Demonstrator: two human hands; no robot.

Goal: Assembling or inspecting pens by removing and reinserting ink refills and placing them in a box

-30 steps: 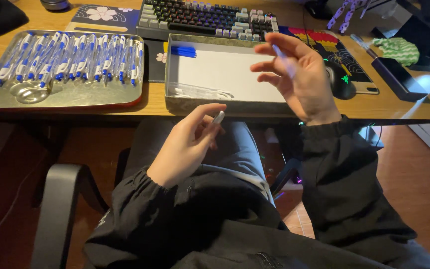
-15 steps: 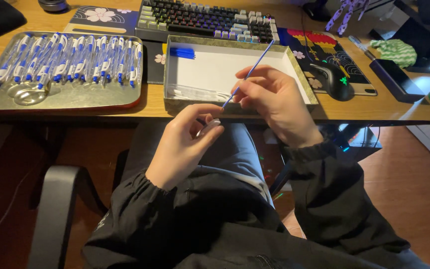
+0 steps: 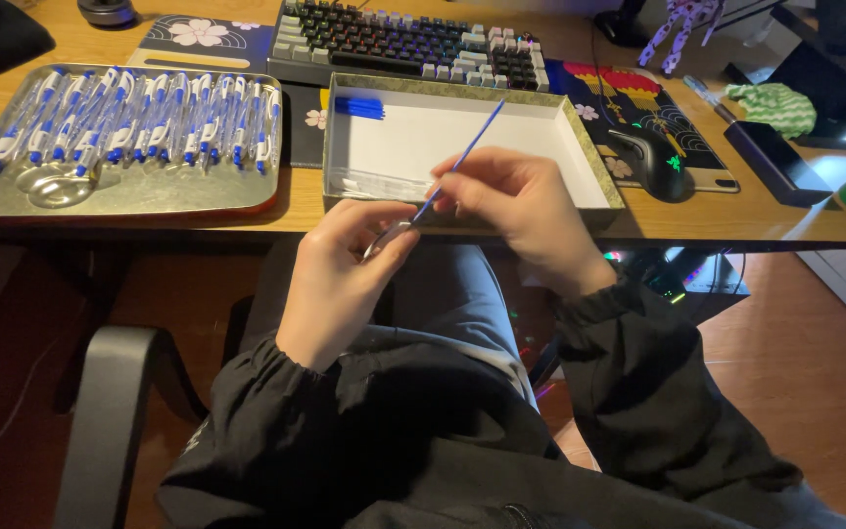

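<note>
A home desk, used for both computing and small hand assembly. A wooden desk (image 3: 198, 220) carries a backlit keyboard (image 3: 394, 39), a mouse (image 3: 650, 162) on a patterned mat (image 3: 682, 127), and a small figurine (image 3: 682, 24). Beside these sit a metal tray (image 3: 12, 201) of blue-and-white pens (image 3: 139, 122) and a shallow white box (image 3: 462, 132). A chair armrest (image 3: 110, 421) shows below.

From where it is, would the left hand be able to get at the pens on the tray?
Probably yes. The left hand is near the desk edge, and nothing stands between it and the pens on the open tray; but it grips a small clear part.
</note>
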